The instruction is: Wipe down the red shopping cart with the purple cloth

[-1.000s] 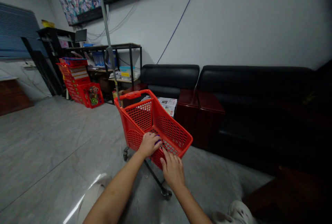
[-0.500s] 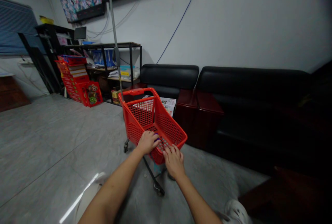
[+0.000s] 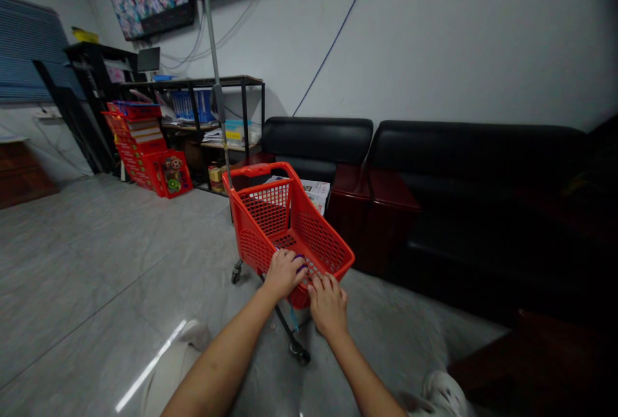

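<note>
A small red shopping cart [image 3: 255, 242] with meshed sides stands on the grey floor in front of me. At its near end, my left hand [image 3: 286, 272] is closed over the rim, with something small and purple [image 3: 301, 262] by its fingers. My right hand [image 3: 328, 301] lies beside it on the near rim, fingers bent over the edge. A thin blue strip [image 3: 293, 319] hangs beneath the basket. What the fingertips hold inside the rim is partly hidden.
Black seats [image 3: 318, 140] with dark red armrests [image 3: 393, 193] line the wall. Newspapers [image 3: 316, 190] lie behind the cart. Stacked red crates [image 3: 138, 147] and a shelf [image 3: 226, 79] stand at the back left. A pole [image 3: 210, 31] rises by the cart handle.
Both hands and the near end of the cart have shifted slightly to the right in view. The purple thing shows more clearly by my left fingers.
</note>
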`<state>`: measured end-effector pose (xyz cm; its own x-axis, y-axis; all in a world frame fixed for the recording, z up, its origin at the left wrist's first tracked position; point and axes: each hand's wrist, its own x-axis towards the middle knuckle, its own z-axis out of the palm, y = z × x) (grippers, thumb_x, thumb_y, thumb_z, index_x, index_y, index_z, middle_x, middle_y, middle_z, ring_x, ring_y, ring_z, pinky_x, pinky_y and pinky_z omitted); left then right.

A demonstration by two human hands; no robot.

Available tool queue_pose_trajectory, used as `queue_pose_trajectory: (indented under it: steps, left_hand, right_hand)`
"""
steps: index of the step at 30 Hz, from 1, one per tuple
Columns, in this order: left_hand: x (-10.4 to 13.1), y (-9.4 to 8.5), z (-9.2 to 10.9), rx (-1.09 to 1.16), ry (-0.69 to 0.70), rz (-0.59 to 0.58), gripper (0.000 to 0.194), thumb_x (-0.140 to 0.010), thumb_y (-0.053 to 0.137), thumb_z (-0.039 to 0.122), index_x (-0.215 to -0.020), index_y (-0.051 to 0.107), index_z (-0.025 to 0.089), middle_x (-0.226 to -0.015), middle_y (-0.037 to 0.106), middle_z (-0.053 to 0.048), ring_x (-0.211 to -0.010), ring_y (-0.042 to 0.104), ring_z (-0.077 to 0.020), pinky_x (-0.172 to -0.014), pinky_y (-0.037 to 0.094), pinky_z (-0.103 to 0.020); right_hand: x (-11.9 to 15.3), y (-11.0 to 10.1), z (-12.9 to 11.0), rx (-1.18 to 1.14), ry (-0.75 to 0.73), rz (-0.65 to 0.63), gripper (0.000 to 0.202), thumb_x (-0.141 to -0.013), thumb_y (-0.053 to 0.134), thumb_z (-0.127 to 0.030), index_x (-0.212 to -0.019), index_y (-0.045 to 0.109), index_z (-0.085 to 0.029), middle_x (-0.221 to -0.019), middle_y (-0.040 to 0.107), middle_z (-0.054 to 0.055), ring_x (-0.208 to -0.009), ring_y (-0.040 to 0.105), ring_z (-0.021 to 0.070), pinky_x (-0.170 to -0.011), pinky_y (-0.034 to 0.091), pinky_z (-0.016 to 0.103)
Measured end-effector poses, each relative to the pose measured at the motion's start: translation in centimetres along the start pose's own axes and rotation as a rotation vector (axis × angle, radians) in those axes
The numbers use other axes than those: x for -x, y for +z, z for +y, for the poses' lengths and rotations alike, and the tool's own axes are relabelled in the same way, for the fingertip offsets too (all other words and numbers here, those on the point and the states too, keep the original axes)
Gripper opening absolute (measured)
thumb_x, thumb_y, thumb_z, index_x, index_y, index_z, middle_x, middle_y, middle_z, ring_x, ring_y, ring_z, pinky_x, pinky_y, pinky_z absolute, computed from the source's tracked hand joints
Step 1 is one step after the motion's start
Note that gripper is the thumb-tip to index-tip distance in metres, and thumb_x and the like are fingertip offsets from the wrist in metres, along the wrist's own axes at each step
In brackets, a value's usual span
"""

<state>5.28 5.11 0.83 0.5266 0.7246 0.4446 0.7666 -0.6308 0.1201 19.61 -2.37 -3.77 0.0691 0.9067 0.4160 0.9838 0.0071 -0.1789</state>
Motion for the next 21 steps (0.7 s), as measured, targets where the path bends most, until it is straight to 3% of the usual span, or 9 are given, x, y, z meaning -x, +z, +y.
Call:
queue_pose_trajectory:
  steps: [4,7,10,13,17,21]
  left_hand:
    - [0.1,-0.5,-1.0,0.011,0.001,-0.007,0.026,-0.095,0.048,0.043,-0.106,0.064,0.026,-0.1,0.06,-0.005,-0.103,0.049,-0.0214,-0.097,0.038,-0.039]
    - [0.4,-0.9,-2.2,0.043,-0.022,-0.006,0.024,-0.095,0.049,0.041,-0.104,0.065,0.025,-0.101,0.06,-0.005,-0.103,0.05,-0.0206,-0.095,0.038,-0.037]
    - [0.6,-1.3,-3.8,0.078,-0.042,-0.012,0.023,-0.094,0.051,0.04,-0.104,0.065,0.025,-0.103,0.06,-0.004,-0.104,0.05,-0.0201,-0.096,0.038,-0.037]
    - [0.9,-1.5,-4.9,0.095,-0.086,0.0,0.022,-0.095,0.05,0.039,-0.102,0.066,0.025,-0.103,0.061,-0.004,-0.106,0.049,-0.0202,-0.098,0.037,-0.037]
    - [1.9,-1.1,-4.6,0.046,-0.118,0.028,0.023,-0.096,0.048,0.038,-0.1,0.066,0.024,-0.102,0.062,-0.004,-0.107,0.048,-0.0209,-0.099,0.035,-0.039]
    - [2.3,-1.6,-4.6,0.005,-0.001,-0.046,0.023,-0.095,0.05,0.041,-0.102,0.065,0.026,-0.102,0.063,-0.003,-0.107,0.049,-0.0207,-0.098,0.035,-0.038]
  right_hand:
    - [0.5,-1.1,-1.3,0.026,0.005,-0.026,0.039,-0.101,0.032,-0.039,-0.122,0.061,-0.022,-0.126,0.061,0.012,-0.126,0.044,0.0268,-0.095,0.035,0.042]
    - [-0.3,-1.7,-1.6,-0.01,-0.084,-0.078,0.041,-0.101,0.031,-0.042,-0.119,0.062,-0.023,-0.12,0.065,0.011,-0.118,0.049,0.0253,-0.093,0.036,0.039]
    - [-2.4,-2.0,-0.4,-0.064,-0.223,-0.155,0.044,-0.102,0.025,-0.041,-0.114,0.064,-0.024,-0.112,0.068,0.008,-0.108,0.055,0.0213,-0.095,0.034,0.038]
    - [-4.7,-1.6,1.5,-0.074,-0.249,-0.152,0.047,-0.102,0.023,-0.041,-0.114,0.065,-0.024,-0.116,0.066,0.008,-0.113,0.053,0.0207,-0.104,0.028,0.04]
    - [-6.0,-0.5,2.7,-0.08,-0.29,-0.175,0.047,-0.102,0.022,-0.04,-0.123,0.061,-0.026,-0.122,0.064,0.007,-0.115,0.053,0.0192,-0.103,0.029,0.038]
    - [-5.8,-0.1,2.3,-0.068,-0.286,-0.177,0.047,-0.102,0.023,-0.042,-0.128,0.059,-0.026,-0.121,0.064,0.008,-0.113,0.053,0.0205,-0.1,0.03,0.038]
